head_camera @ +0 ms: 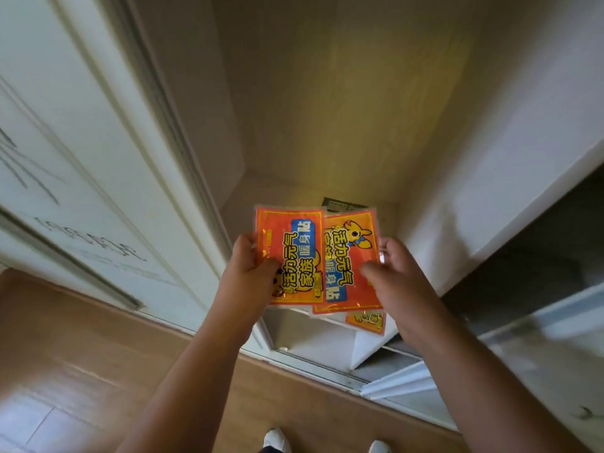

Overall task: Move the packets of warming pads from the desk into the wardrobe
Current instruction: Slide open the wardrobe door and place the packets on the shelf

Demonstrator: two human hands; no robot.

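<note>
Packets held at the open wardrobe, ready to go in.

Standing on the wooden floor, the person pinches one packet in the left hand and a small fan of packets in the right hand, thumbs on top. I'd square them into one stack, then lay them flat on the wardrobe shelf beyond, clear of the sliding door.

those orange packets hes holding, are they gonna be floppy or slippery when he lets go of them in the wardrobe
Probably thin and fairly light: each hand, left hand and right hand, holds packets by the edge with fingers alone. The wrappers look glossy, so they may slide over one another; they are already fanned out unevenly. They look flat, so they should lie still and not roll once set down.
</note>
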